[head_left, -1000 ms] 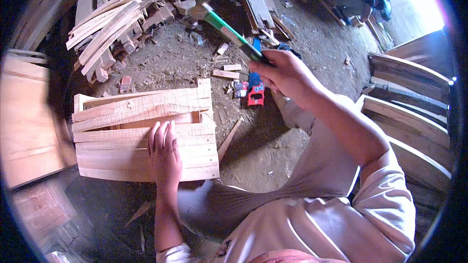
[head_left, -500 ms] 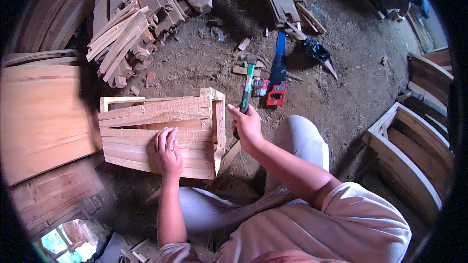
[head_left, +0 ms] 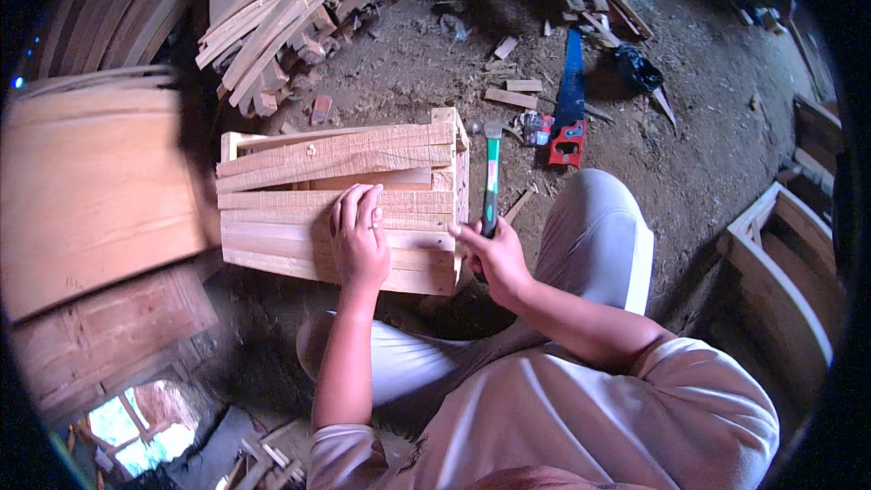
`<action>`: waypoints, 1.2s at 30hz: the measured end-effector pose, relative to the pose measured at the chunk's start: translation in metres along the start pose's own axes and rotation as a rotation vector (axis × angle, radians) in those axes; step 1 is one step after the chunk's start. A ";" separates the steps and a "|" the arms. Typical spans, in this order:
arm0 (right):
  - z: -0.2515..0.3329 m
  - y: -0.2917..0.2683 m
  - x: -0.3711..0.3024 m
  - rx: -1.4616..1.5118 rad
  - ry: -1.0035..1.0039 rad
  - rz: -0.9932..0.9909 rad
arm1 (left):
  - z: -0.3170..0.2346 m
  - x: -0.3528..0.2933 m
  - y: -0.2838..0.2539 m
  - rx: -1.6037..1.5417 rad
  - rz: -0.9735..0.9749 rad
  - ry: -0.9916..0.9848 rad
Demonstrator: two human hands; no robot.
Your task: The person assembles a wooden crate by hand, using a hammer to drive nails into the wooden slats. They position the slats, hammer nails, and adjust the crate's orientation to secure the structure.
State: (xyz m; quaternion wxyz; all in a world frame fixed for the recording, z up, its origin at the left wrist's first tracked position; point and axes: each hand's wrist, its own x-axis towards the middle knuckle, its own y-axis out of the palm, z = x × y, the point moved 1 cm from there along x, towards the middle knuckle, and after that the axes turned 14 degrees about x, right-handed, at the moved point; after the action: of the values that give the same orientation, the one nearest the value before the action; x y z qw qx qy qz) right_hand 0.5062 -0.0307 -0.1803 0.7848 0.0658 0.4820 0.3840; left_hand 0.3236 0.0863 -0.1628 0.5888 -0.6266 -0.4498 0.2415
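Evidently the crate is kept close for reach: it sits just in front of the person's bent legs, apparently on the dirt floor. The left hand lies palm down across its slats, fingers loosely side by side and tips near the slanting gap; resting there, it probably steadies the wood. The right hand is closed round the dark lower end of the hammer, a grip that leaves most of the handle free for a swing. Its head points away from the body, just beside the crate's right end. Whether the right thumb touches that end, I cannot tell. The saw lies farther off, out of the hammer's way yet probably within reach.
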 end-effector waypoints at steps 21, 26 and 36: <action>-0.072 0.018 -0.048 -0.171 -0.419 -0.481 | 0.015 -0.006 0.003 -0.111 -0.022 0.074; -0.077 0.011 -0.047 -0.428 -0.427 -0.476 | 0.016 -0.010 0.007 -0.126 -0.059 0.080; -0.082 -0.009 -0.039 -0.377 -0.380 -0.379 | 0.014 -0.001 0.012 -0.025 -0.037 0.063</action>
State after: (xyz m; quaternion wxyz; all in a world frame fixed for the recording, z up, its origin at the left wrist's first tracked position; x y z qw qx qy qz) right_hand 0.4353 -0.0845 -0.2004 0.9165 -0.1014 0.2511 0.2943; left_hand 0.3147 0.0937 -0.1772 0.5993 -0.6327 -0.4455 0.2050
